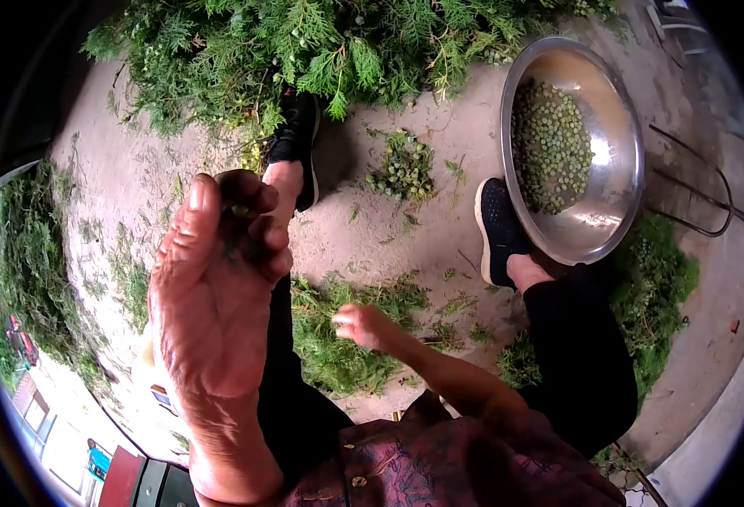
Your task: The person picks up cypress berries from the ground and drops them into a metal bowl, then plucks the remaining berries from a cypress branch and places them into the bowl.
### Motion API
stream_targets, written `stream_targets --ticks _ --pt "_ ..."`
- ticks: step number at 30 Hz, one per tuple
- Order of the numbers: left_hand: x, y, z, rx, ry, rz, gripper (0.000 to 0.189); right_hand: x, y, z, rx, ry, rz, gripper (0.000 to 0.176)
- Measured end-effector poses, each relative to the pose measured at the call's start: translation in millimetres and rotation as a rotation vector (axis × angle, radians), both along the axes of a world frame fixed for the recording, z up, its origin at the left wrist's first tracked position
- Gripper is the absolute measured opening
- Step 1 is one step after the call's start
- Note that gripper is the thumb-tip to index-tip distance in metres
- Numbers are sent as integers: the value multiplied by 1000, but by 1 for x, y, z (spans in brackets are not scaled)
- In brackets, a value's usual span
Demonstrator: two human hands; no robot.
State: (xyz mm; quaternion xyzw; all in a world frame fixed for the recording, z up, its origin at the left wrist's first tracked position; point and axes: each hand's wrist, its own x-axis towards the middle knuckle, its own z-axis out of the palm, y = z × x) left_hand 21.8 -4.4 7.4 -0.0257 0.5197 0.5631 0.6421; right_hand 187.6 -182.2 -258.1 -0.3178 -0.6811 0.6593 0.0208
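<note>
My left hand (220,313) is raised close to the camera, palm toward me and fingers curled in. A small green cone (238,210) shows between its thumb and fingers; shadow hides the rest of the grip. Lower down, my right hand (361,328) hangs over a heap of cut green sprigs (338,359), with its fingers bent together. What it holds, if anything, is too small to make out. A little pile of green cones (403,166) lies on the ground between my feet. The steel basin (596,93) at the right holds many loose green cones (555,148).
Leafy conifer branches (329,51) are heaped beyond my feet. My shoe (498,228) is against the basin's left side. A bent metal rod frame (710,194) lies right of the basin. More greenery (655,296) sits below it, and scattered bits litter the concrete ground (346,245).
</note>
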Motion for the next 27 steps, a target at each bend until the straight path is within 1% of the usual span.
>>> stream_targets --ticks 2,3,4,5,6,8,9,11,12,13,14,15,16,17,18,19,20,22,23,24,25,26,27 --pt "1 -1 0 7 -13 -4 25 21 56 -7 168 -346 -317 15" --pt "-2 -1 -1 5 -24 -10 25 36 79 -26 459 -341 -647 21" --pt "-2 0 -1 7 -19 -14 26 43 129 5 283 -654 -639 33" --pt "-2 0 -1 8 -14 -17 26 62 149 -15 639 -733 -669 40" --pt "-2 0 0 9 -9 -20 26 81 175 -29 679 -781 -691 42" --pt "-1 1 1 17 10 -33 26 115 204 -60 756 -861 -564 49" --pt "0 1 2 16 20 -42 27 111 203 -58 723 -877 -546 51" --pt "0 1 1 4 34 -40 27 104 193 -49 652 -922 -510 56" --pt "1 2 1 11 39 -32 27 94 162 -60 655 -825 -597 61" --pt "1 4 2 10 31 -23 27 80 126 -67 710 -841 -589 62" --pt "0 5 3 5 25 -17 27 64 92 -62 732 -878 -446 61" --pt "0 5 4 -2 20 -13 27 51 60 -43 717 -762 -271 57" --pt "-1 4 3 1 22 -11 27 42 34 -26 570 -652 -118 49" --pt "-2 4 1 6 22 -11 27 34 16 -12 346 -557 -36 42" --pt "-3 3 0 10 22 -8 27 29 9 -1 151 -495 -43 35" --pt "-2 3 -1 -15 44 11 27 24 16 8 119 -482 -170 28" --pt "-1 2 -1 -42 65 30 27 19 29 14 214 -457 -371 22" --pt "4 2 -1 -51 120 37 27 6 64 11 462 -124 -793 24" --pt "8 1 -1 -29 154 27 27 -4 101 48 348 -49 -887 24" --pt "13 2 -2 -3 190 16 28 -15 120 59 15 104 -1036 17" --pt "17 0 -4 19 217 24 29 -28 145 100 -409 315 -1181 23" --pt "22 0 1 26 278 -33 28 -36 159 122 -696 598 -1199 39" --pt "21 -4 -4 132 462 -231 27 -39 172 145 -916 726 -1138 52"
